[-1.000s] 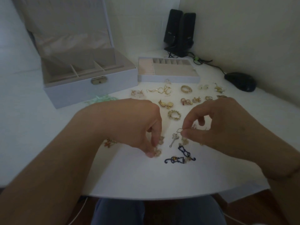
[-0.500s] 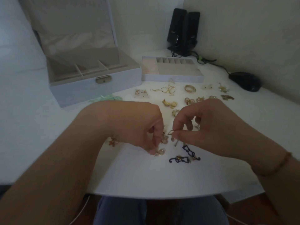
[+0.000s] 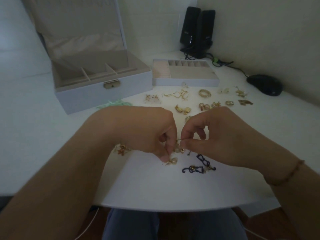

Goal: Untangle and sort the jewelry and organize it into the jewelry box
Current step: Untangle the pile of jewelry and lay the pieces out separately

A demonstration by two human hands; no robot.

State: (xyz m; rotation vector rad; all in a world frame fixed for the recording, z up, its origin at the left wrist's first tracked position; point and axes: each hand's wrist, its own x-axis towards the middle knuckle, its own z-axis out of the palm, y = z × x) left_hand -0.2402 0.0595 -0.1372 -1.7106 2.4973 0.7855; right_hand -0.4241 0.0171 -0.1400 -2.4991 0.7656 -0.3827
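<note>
Both hands meet over the surface: left hand and right hand fingers pinching one tangled gold earring.

A white table fills the dim view, set into a corner of pale walls. At 1 o'clock stand 2 black speakers; at 2 o'clock lies a black mouse. Brown floor shows at 5 o'clock.

Shiny gold metal earrings lie on a smooth matt white desk; the jewelry box is lined in soft beige cloth (velvety), its clasp brassy
</note>
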